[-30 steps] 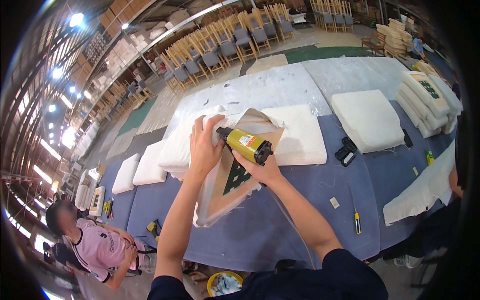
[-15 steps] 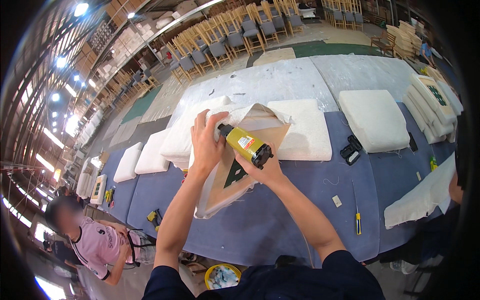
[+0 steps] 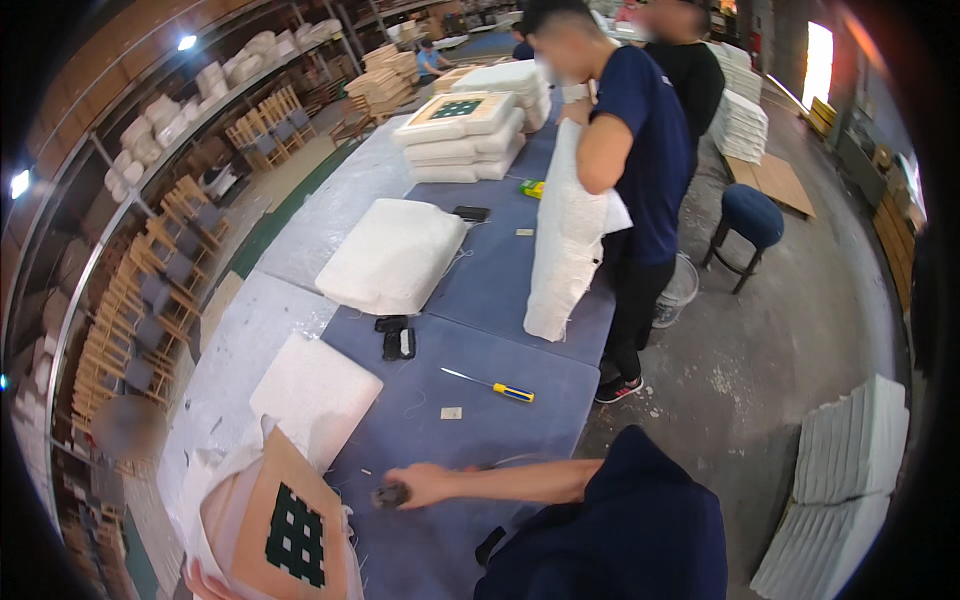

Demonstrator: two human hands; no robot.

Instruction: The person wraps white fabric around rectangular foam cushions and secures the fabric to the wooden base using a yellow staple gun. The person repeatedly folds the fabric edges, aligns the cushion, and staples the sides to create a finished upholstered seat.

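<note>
At the lower left, a seat cushion (image 3: 250, 525) stands tilted, its wooden board and dark green webbing facing me and white fabric loose around its edges. My left hand (image 3: 205, 582) is at its lower left edge, fingers closed on the fabric-covered side; the picture's edge cuts off much of it. My right hand (image 3: 428, 485) is closed around a staple gun (image 3: 391, 494), whose dark end shows blurred over the blue table cover (image 3: 400, 545). A white padded cushion (image 3: 318, 392) lies just beyond the tilted one.
A screwdriver (image 3: 513, 392), a small pale card (image 3: 451, 413) and a black device (image 3: 396, 338) lie on the table. Farther off are another white cushion (image 3: 392, 257) and a cushion stack (image 3: 465, 140). A co-worker (image 3: 640, 150) holds a white padded piece (image 3: 568, 240). A stool (image 3: 750, 217) stands right.
My view has swung to the right. My right hand has moved away from the cushion, taking the staple gun out to the right; my left hand is now low at the cushion's side.
</note>
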